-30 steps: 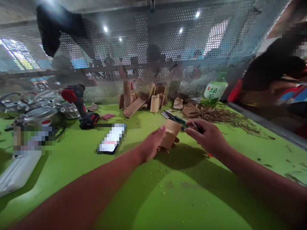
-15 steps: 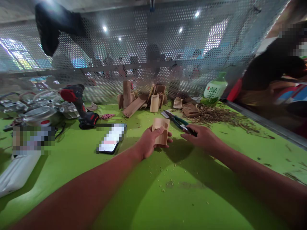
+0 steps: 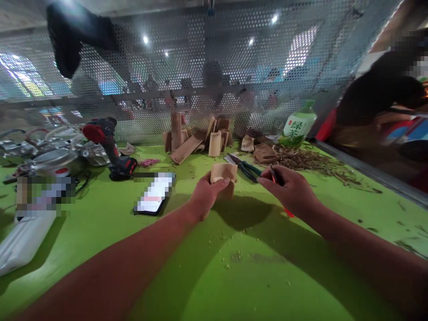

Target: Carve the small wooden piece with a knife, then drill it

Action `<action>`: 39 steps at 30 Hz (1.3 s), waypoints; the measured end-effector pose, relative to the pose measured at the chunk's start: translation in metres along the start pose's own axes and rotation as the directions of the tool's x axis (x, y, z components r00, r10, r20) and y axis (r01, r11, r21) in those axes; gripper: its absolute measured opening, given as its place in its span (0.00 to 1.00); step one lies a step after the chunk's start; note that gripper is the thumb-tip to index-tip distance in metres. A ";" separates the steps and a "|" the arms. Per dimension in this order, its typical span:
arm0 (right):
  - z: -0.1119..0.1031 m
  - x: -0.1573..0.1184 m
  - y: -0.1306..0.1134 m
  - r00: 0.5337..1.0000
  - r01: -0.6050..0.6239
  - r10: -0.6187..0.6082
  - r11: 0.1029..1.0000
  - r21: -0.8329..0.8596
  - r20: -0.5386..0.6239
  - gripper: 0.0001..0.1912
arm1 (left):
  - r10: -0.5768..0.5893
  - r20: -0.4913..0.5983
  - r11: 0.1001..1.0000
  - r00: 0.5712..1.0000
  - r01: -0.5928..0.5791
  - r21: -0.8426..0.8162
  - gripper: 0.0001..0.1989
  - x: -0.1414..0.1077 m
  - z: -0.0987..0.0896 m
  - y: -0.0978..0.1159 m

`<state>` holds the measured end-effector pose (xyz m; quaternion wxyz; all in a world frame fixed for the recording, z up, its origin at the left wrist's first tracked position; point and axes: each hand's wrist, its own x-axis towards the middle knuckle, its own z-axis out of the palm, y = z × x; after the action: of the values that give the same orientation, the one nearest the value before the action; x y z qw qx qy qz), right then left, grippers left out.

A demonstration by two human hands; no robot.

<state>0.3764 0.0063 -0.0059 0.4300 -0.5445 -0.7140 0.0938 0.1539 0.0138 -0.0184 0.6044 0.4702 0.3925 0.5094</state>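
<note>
My left hand point(image 3: 207, 191) is closed around a short, curved piece of bamboo point(image 3: 224, 171), its thumb across the front. The piece is held upright above the green table. To the right, my right hand point(image 3: 289, 187) is closed on a slim black and red tool point(image 3: 273, 174); a red end shows below the palm, and its exact kind is hidden by the fingers. Just beyond that hand lie green-handled shears point(image 3: 249, 171), their blades pointing away to the left. The fingertips are close to the handles; whether they touch I cannot tell.
Bamboo pieces point(image 3: 189, 148) stand and lean against the mesh screen. A cordless drill point(image 3: 110, 147) and a phone point(image 3: 154, 194) are at left. Brown dried strips point(image 3: 301, 160) and a green tea bottle point(image 3: 298, 125) sit at back right. Another person point(image 3: 374, 98) is beyond the right edge.
My right hand has turned and shifted slightly right; a black and red tool now shows in it. The bamboo piece has tilted slightly in my left hand.
</note>
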 end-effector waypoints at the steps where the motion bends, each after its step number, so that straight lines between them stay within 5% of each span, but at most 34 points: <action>1: 0.000 0.000 -0.001 1.000 -0.007 0.007 1.000 0.026 -0.015 0.12 | 0.010 -0.010 1.000 1.000 -0.009 0.012 0.24 0.000 0.000 0.000; 8: 0.005 0.001 0.009 0.993 -0.118 0.108 0.958 0.262 0.053 0.16 | 0.036 0.014 0.999 0.999 -0.036 0.037 0.25 0.004 -0.001 -0.004; 15: 0.007 0.003 0.020 0.966 -0.232 0.200 0.948 0.216 0.162 0.16 | 0.014 -0.028 0.994 1.000 -0.011 0.105 0.23 0.005 -0.007 -0.004; 20: 0.001 0.005 0.015 0.973 -0.201 0.231 0.859 0.471 -0.006 0.14 | 0.083 -0.032 0.989 0.996 -0.079 0.122 0.22 0.007 -0.008 -0.005; 24: 0.002 0.005 0.013 0.967 -0.111 0.232 0.756 0.645 -0.105 0.15 | 0.082 -0.001 0.945 0.997 -0.077 0.317 0.21 0.009 -0.008 -0.007; 27: 0.008 0.005 0.016 0.972 -0.134 0.225 0.776 0.616 -0.073 0.17 | 0.054 0.010 0.871 0.998 -0.052 0.489 0.21 0.010 -0.009 -0.007; 33: 0.012 0.005 0.020 0.965 -0.262 0.240 0.839 0.478 0.109 0.19 | 0.013 0.029 0.813 0.999 -0.028 0.582 0.16 0.009 -0.009 -0.005; 39: 0.009 0.002 0.009 0.967 -0.233 0.180 0.912 0.338 0.180 0.19 | 0.158 0.153 0.712 0.975 -0.220 0.667 0.20 0.006 -0.008 -0.003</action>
<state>0.3765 0.0143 -0.0160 0.4560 -0.5220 -0.6528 0.3059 0.1482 0.0208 -0.0233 0.3510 0.7173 0.4754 0.3693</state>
